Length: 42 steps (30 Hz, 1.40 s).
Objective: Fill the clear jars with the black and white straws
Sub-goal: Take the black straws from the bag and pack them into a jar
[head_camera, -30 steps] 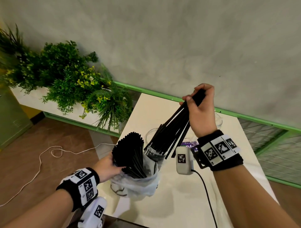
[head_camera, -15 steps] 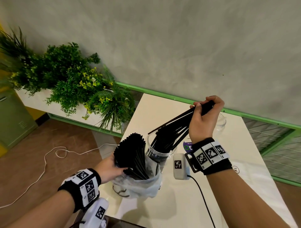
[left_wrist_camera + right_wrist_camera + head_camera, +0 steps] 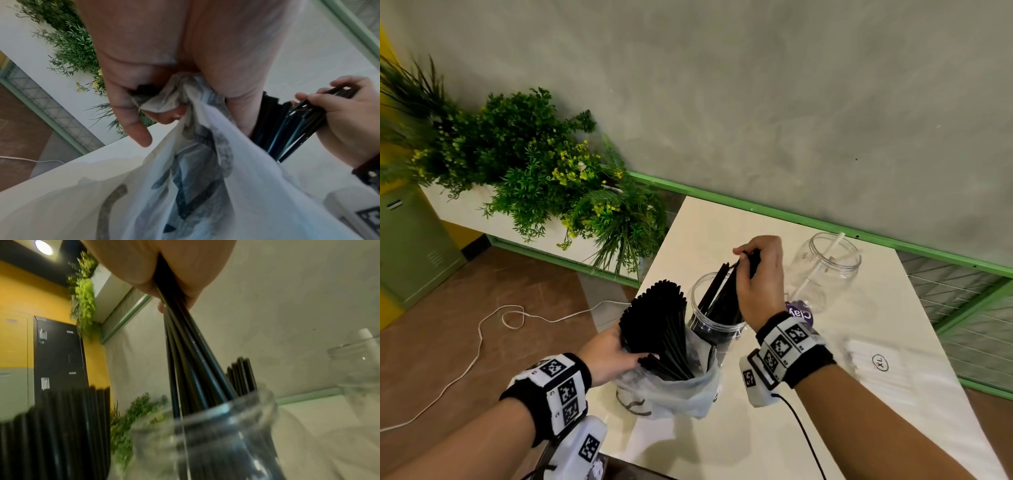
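Nearest you, your left hand bunches the thin crinkled plastic bag round the upright bundle of black straws, likely to keep the stock from spilling. Just beyond, your right hand pinches a fan of slim glossy black straws, their lower ends already inside the near clear jar. Beyond that hand, the second jar holds one white straw, so you've barely begun it.

You see the cream worktop against a grey wall with green trim. Left of it, plants fill a white planter; a white cord trails on the brown floor.
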Tool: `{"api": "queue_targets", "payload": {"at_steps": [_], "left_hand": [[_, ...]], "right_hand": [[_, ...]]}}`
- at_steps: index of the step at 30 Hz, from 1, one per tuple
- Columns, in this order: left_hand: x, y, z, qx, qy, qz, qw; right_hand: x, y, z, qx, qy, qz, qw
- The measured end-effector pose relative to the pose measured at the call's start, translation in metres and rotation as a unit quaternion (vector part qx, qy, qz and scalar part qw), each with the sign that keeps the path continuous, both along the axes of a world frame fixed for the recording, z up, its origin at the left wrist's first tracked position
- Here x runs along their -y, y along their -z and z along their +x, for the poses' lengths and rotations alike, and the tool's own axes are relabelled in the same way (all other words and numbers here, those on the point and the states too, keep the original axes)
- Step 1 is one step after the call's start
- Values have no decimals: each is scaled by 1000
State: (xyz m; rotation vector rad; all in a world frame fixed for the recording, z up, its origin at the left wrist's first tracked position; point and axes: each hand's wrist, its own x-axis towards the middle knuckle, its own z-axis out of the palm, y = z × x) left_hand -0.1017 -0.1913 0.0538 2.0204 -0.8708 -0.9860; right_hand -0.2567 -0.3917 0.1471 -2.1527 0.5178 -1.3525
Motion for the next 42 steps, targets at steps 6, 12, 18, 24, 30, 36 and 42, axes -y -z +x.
{"api": "queue_targets", "payload": {"at_steps": [6, 12, 18, 24, 30, 36, 42], "left_hand": [[-2, 1, 0, 4, -4, 12, 1000], [-3, 0, -1, -10, -5, 2, 1000], [-3, -1, 0, -8, -10, 2, 1000], [-3, -4, -1, -14, -7, -7, 1000], [-1, -9, -4, -9, -4, -3, 1000], [3, -6, -5, -21, -16, -2, 1000], [4, -1, -4, -22, -15, -1, 1000]], "right_hand": [[0, 28, 6, -104, -12, 31, 994], [-10, -2, 0, -11, -10, 6, 1000], [-22, -16, -16, 28, -4, -4, 1000], [-32, -24, -24, 61, 14, -5, 998], [-22, -16, -17, 30, 20, 40, 999], [-3, 7, -3, -44, -17, 117, 992], [7, 28, 3, -83, 1, 131, 988]]}}
